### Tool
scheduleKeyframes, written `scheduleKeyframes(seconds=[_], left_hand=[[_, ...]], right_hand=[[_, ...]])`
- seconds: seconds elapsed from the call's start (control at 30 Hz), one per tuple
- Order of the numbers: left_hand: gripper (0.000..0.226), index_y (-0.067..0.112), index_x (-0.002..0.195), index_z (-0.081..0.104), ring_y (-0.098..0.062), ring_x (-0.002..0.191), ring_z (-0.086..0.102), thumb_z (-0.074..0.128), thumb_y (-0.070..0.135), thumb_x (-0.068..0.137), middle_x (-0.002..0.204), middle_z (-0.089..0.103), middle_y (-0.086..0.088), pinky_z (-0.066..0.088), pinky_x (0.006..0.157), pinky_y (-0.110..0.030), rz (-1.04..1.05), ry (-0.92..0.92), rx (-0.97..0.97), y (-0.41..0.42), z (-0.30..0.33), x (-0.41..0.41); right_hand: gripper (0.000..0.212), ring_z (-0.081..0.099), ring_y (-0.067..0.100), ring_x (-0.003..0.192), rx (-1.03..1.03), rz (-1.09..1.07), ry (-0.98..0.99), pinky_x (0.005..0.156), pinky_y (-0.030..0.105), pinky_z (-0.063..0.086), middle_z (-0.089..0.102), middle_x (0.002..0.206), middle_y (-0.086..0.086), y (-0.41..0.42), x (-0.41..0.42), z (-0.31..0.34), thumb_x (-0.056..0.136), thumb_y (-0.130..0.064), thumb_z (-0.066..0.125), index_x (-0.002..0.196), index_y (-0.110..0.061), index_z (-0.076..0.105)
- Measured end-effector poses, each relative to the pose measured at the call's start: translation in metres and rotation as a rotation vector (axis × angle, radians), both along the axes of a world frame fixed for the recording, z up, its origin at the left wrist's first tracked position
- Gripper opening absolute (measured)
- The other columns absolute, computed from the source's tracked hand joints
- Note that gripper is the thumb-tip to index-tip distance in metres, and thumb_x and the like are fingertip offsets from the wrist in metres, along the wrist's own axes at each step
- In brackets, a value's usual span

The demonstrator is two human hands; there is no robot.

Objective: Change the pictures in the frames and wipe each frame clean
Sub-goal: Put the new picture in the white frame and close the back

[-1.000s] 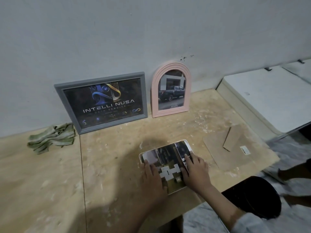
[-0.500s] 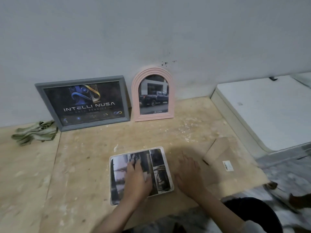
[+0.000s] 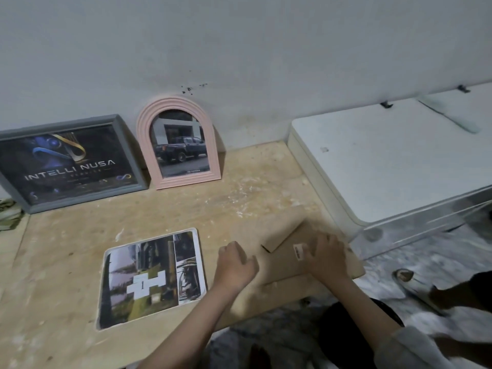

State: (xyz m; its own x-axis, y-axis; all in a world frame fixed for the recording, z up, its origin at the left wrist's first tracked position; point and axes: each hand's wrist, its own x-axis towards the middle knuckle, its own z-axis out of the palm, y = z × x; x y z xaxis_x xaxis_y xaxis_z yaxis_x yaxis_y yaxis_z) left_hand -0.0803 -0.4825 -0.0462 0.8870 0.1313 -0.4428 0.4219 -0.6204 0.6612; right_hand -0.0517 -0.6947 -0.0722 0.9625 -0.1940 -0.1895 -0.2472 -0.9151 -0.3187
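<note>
A white-rimmed picture frame [image 3: 151,278] lies flat on the wooden table [image 3: 66,241], showing a photo collage with a white cut-out shape in its middle. To its right lies the brown backing board [image 3: 279,265] with its fold-out stand and a small white label. My left hand [image 3: 235,265] rests with bent fingers on the board's left part. My right hand [image 3: 328,255] lies on the board's right part, fingers beside the label. A grey frame [image 3: 66,163] with a dark poster and a pink arched frame [image 3: 181,142] with a truck photo lean on the wall.
A green cloth [image 3: 8,213] lies at the far left edge of the table. A white folding table [image 3: 394,166] stands to the right, slightly lower. A dark floor and a sandalled foot [image 3: 415,283] show beyond the table's near edge.
My left hand has left the flat frame and moved right onto the backing board. My right hand has gone further right over the board. The view shifted right.
</note>
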Motion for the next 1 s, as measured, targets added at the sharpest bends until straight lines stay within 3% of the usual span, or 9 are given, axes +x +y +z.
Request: scheduleKeyframes(seconds=[0.17,0.23,0.33,0.37,0.47,0.6,0.8,0.93,1.0], left_hand=[[0.058,0.006,0.134,0.04,-0.02,0.107,0.044,0.062,0.032,0.086,0.131,0.041,-0.009,0.036,0.084,-0.025,0.079,0.031,-0.072,-0.006,-0.002,0.007],[0.066,0.008,0.134,0.042,-0.026,0.117,0.048,0.066,0.036,0.08,0.136,0.043,-0.012,0.042,0.091,-0.029,0.191,0.045,-0.122,-0.004,-0.003,0.011],[0.03,0.015,0.102,0.055,-0.026,0.103,0.053,0.067,0.032,0.08,0.124,0.051,-0.014,0.045,0.085,-0.032,0.336,0.048,-0.178,0.001,-0.008,0.014],[0.03,0.015,0.104,0.056,-0.025,0.103,0.052,0.067,0.031,0.081,0.124,0.05,-0.014,0.043,0.084,-0.03,0.363,0.043,-0.193,0.002,-0.009,0.013],[0.07,0.006,0.132,0.049,-0.022,0.104,0.052,0.067,0.037,0.072,0.129,0.047,-0.014,0.041,0.087,-0.026,0.422,0.005,-0.221,0.005,-0.008,0.01],[0.086,0.005,0.134,0.047,-0.022,0.108,0.051,0.058,0.041,0.057,0.13,0.045,-0.014,0.039,0.088,-0.024,0.557,-0.05,-0.289,0.019,0.005,0.004],[0.061,0.007,0.128,0.05,-0.026,0.113,0.049,0.068,0.034,0.077,0.128,0.046,-0.01,0.04,0.094,-0.032,0.675,-0.11,-0.236,0.08,0.007,-0.028],[0.016,0.017,0.091,0.05,-0.018,0.083,0.051,0.065,0.021,0.084,0.087,0.052,0.002,0.041,0.072,-0.03,0.726,-0.155,-0.161,0.137,0.007,-0.055],[0.019,0.018,0.077,0.047,-0.017,0.068,0.047,0.065,0.022,0.081,0.074,0.047,0.001,0.038,0.061,-0.029,0.745,-0.174,-0.141,0.158,0.007,-0.068]], right_hand=[[0.035,0.048,0.036,0.096,0.186,-0.015,-0.05,0.082,0.041,0.036,0.054,0.099,0.021,0.012,-0.007,0.001,0.083,-0.03,0.055,0.095,0.002,0.055],[0.042,0.047,0.037,0.104,0.244,-0.076,-0.043,0.087,0.042,0.036,0.054,0.109,0.022,0.014,-0.004,0.003,0.084,-0.033,0.059,0.107,0.002,0.056],[0.059,0.042,0.034,0.121,0.347,-0.17,-0.005,0.098,0.042,0.036,0.046,0.132,0.019,0.015,0.003,0.009,0.087,-0.036,0.061,0.132,-0.002,0.045],[0.062,0.041,0.034,0.122,0.382,-0.187,0.003,0.098,0.04,0.036,0.041,0.136,0.019,0.016,0.005,0.011,0.088,-0.037,0.06,0.135,-0.002,0.042],[0.06,0.045,0.029,0.108,0.449,-0.211,0.022,0.082,0.031,0.038,0.033,0.137,0.017,0.024,0.007,0.02,0.088,-0.035,0.061,0.134,-0.001,0.04],[0.059,0.048,0.027,0.105,0.491,-0.219,0.027,0.077,0.03,0.04,0.031,0.135,0.013,0.046,0.006,0.029,0.087,-0.03,0.062,0.136,-0.005,0.04],[0.055,0.049,0.029,0.111,0.558,-0.085,0.044,0.086,0.028,0.036,0.033,0.137,0.013,0.107,-0.008,0.039,0.089,-0.024,0.057,0.139,-0.006,0.04],[0.055,0.046,0.031,0.116,0.569,-0.004,0.105,0.089,0.027,0.036,0.034,0.138,0.017,0.169,-0.028,0.038,0.089,-0.021,0.058,0.138,-0.004,0.04],[0.055,0.045,0.033,0.118,0.57,0.023,0.139,0.094,0.028,0.036,0.034,0.137,0.021,0.191,-0.038,0.037,0.089,-0.019,0.059,0.137,-0.001,0.04]])
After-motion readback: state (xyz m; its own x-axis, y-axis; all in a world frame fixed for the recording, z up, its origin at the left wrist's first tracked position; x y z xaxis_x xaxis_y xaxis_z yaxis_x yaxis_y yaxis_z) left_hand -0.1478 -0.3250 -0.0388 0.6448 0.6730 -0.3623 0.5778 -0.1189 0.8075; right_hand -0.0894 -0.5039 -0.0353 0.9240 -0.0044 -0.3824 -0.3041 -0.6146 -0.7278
